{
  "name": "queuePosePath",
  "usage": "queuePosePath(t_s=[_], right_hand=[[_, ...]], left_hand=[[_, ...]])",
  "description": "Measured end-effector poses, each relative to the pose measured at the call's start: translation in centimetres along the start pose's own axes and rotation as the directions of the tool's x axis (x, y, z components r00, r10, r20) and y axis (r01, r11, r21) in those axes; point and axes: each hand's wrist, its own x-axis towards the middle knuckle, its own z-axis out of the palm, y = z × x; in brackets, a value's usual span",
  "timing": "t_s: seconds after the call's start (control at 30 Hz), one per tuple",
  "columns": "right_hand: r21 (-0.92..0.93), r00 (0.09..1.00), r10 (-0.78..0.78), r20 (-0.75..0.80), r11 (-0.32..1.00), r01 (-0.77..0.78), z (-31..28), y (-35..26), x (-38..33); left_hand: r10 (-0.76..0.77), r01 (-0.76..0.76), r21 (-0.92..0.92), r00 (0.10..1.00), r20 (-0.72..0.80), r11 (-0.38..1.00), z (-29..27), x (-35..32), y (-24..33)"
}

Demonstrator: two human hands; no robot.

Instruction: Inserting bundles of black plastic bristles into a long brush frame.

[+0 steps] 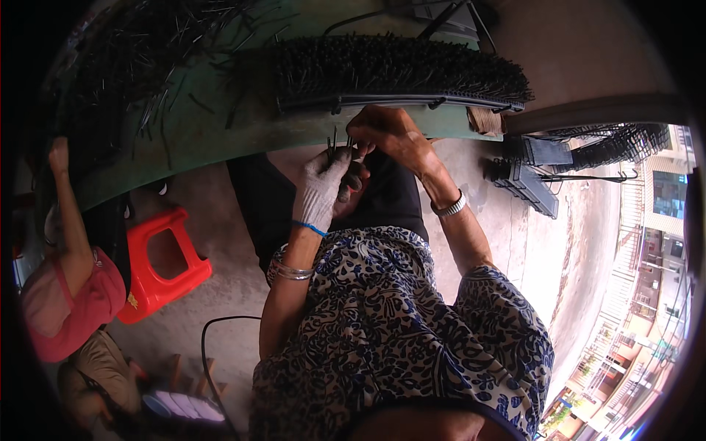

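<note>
My left hand (329,176) wears a white knitted glove with dark fingertips and is closed around a few thin dark rods (333,138), whose ends stick up above the thumb. Close beside it, my bare right hand (390,134) is pinched at the rods' upper ends; what lies between its fingertips is too small to make out. Both hands are over my lap, just in front of the green table's (254,140) edge. Right behind them stands a long black rack (401,73) packed with upright thin black rods.
Loose black rods (158,95) lie heaped on the table's left. More black racks (526,184) stand at the right. A red plastic stool (198,268) is on the floor at left, beside a person in a pink top (81,309) reaching to the table. A black cable (206,345) runs nearby.
</note>
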Motion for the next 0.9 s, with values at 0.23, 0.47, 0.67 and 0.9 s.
queuePosePath(t_s=[0.23, 0.47, 0.67, 0.9], right_hand=[[-0.040, 0.996, -0.043, -0.076, 0.998, 0.040, -0.4, -0.4, -0.1], [-0.569, 0.733, -0.525, -0.431, 0.789, 0.231, -1.1, -1.9, 2.6], [-0.760, 0.642, -0.685, -0.344, 0.605, 0.238, -1.5, -0.1, 5.1], [-0.770, 0.679, -0.651, -0.340, 0.607, 0.197, -1.3, -0.8, 4.8]], left_hand=[[0.059, -0.061, -0.048, 0.997, -0.042, 0.997, 0.7, 0.4, 0.5], [0.004, -0.007, -0.062, 0.999, -0.055, 0.998, -0.8, 1.4, -0.5], [-0.040, 0.023, -0.339, 0.998, -0.044, 0.941, 0.4, 1.5, -0.7], [-0.057, 0.071, -0.400, 0.997, 0.045, 0.914, 0.1, 1.4, -0.6]])
